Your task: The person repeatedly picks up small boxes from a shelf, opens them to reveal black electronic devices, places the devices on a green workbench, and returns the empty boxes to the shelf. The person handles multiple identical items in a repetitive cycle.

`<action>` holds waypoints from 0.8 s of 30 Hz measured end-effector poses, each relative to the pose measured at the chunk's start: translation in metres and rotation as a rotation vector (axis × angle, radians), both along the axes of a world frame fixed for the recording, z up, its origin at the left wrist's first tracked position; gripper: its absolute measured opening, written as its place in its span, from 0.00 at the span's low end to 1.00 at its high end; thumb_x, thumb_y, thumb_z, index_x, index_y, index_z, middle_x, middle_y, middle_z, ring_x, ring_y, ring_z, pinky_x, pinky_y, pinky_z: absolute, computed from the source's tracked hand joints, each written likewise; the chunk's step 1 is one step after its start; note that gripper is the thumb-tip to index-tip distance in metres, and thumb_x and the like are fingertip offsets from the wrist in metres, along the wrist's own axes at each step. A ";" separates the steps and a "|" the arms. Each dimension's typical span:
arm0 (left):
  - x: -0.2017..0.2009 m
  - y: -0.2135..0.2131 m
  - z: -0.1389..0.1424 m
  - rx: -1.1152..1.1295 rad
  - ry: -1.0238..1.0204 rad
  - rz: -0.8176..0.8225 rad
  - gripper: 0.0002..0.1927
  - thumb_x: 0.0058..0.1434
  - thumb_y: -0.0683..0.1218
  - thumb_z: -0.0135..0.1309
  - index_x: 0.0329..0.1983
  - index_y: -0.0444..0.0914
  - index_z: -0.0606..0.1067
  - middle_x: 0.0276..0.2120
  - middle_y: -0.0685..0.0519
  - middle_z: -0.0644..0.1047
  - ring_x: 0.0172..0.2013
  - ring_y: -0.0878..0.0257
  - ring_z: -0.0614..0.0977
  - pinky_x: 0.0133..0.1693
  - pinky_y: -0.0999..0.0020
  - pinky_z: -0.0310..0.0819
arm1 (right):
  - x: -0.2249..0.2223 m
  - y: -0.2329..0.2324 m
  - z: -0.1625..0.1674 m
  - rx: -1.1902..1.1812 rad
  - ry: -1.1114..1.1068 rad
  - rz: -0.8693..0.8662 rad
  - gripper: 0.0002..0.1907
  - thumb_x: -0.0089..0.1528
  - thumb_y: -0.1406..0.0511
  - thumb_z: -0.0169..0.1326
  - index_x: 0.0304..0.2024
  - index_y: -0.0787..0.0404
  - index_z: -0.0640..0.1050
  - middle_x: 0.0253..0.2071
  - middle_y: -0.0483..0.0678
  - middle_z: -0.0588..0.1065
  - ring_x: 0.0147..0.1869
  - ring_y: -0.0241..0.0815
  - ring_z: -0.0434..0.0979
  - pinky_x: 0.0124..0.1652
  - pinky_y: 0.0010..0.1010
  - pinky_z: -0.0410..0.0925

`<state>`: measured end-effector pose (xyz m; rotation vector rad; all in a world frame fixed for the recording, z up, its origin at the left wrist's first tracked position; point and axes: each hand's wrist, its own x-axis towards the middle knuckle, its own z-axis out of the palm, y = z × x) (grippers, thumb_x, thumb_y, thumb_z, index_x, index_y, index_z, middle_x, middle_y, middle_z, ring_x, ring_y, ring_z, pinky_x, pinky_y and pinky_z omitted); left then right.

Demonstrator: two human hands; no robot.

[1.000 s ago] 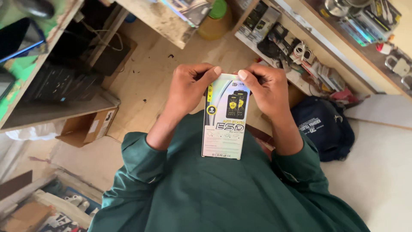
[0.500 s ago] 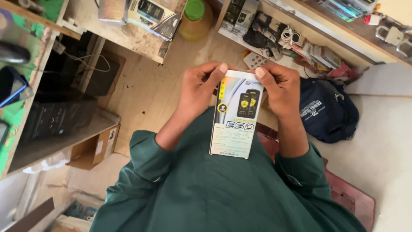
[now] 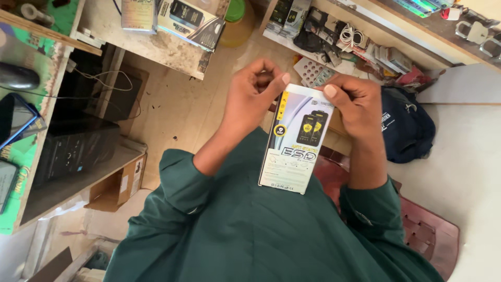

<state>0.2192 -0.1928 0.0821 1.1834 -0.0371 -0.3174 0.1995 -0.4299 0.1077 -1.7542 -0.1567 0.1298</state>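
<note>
I held a flat rectangular box (image 3: pixel 296 140) up in front of my chest, above my dark green shirt (image 3: pixel 250 230). Its long axis ran from my hands down toward my body, leaning slightly so the bottom end sat a little further to the left than the top. The printed front faced me.

The box looked like thin glossy card, mostly white and pale grey, with a yellow stripe along its upper left edge, a round black-and-yellow badge, and 2 dark phone-shaped pictures with yellow shields near the top. Its corners were sharp and its faces smooth.

My left hand (image 3: pixel 253 96) pinched the top left corner of the box, fingers curled in and thumb pressed on the front. My right hand (image 3: pixel 355 104) gripped the top right corner, thumb flat on the front face, fingers closed behind.

Beyond the box's top end stood a wooden shelf (image 3: pixel 360 31) cluttered with small packets and white cables. Right of the box lay a dark blue bag (image 3: pixel 407 125). Left of the box a rough wooden desk (image 3: pixel 31 151) carried a black mouse (image 3: pixel 18 77).
</note>
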 end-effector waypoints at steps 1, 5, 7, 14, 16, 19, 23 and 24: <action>0.002 0.002 0.000 0.009 0.004 -0.030 0.08 0.70 0.46 0.57 0.41 0.35 0.73 0.29 0.58 0.80 0.29 0.76 0.78 0.27 0.78 0.74 | 0.000 -0.001 0.001 -0.018 0.008 0.004 0.13 0.70 0.65 0.56 0.41 0.73 0.81 0.34 0.48 0.77 0.38 0.32 0.73 0.40 0.23 0.65; 0.006 0.015 0.000 0.054 -0.023 -0.165 0.09 0.70 0.45 0.57 0.41 0.34 0.79 0.30 0.58 0.81 0.30 0.76 0.80 0.29 0.79 0.76 | -0.002 -0.001 0.002 0.009 -0.003 0.051 0.11 0.69 0.67 0.58 0.38 0.72 0.79 0.37 0.50 0.80 0.40 0.33 0.76 0.41 0.24 0.68; 0.007 0.022 0.001 0.078 -0.050 -0.217 0.08 0.69 0.45 0.58 0.39 0.33 0.80 0.29 0.58 0.81 0.29 0.76 0.80 0.30 0.78 0.76 | -0.004 0.002 0.001 0.060 0.009 0.076 0.10 0.68 0.68 0.58 0.38 0.73 0.79 0.38 0.51 0.80 0.40 0.33 0.76 0.42 0.24 0.68; 0.001 0.032 0.002 0.090 -0.146 -0.216 0.07 0.69 0.42 0.58 0.36 0.34 0.77 0.28 0.59 0.77 0.28 0.77 0.75 0.29 0.78 0.69 | -0.009 0.020 0.013 -0.119 -0.053 0.095 0.09 0.68 0.68 0.59 0.38 0.72 0.80 0.37 0.51 0.80 0.38 0.35 0.77 0.38 0.24 0.68; -0.003 0.030 0.002 0.110 -0.210 -0.190 0.08 0.68 0.41 0.59 0.34 0.34 0.75 0.29 0.58 0.77 0.29 0.77 0.74 0.30 0.78 0.67 | -0.007 0.022 0.022 -0.214 -0.123 0.144 0.08 0.68 0.68 0.59 0.39 0.71 0.80 0.37 0.50 0.80 0.37 0.35 0.78 0.38 0.25 0.69; -0.011 0.027 0.005 0.166 -0.276 -0.148 0.11 0.68 0.42 0.60 0.33 0.34 0.72 0.33 0.57 0.80 0.31 0.76 0.73 0.31 0.77 0.67 | -0.009 0.026 0.026 -0.316 -0.142 0.182 0.07 0.65 0.68 0.60 0.39 0.70 0.81 0.33 0.50 0.78 0.33 0.35 0.76 0.35 0.24 0.68; -0.026 0.022 0.002 0.296 -0.342 -0.099 0.09 0.67 0.42 0.61 0.38 0.34 0.71 0.37 0.55 0.82 0.32 0.75 0.77 0.33 0.76 0.71 | -0.020 0.031 0.006 -0.377 -0.211 0.106 0.10 0.65 0.66 0.63 0.41 0.69 0.79 0.36 0.50 0.78 0.37 0.36 0.76 0.38 0.26 0.68; -0.028 0.020 -0.001 0.311 -0.374 -0.082 0.09 0.66 0.41 0.61 0.40 0.34 0.72 0.38 0.54 0.82 0.33 0.75 0.79 0.35 0.76 0.74 | -0.023 0.033 -0.003 -0.284 -0.107 0.039 0.11 0.66 0.66 0.63 0.45 0.69 0.79 0.38 0.49 0.78 0.39 0.35 0.75 0.39 0.25 0.68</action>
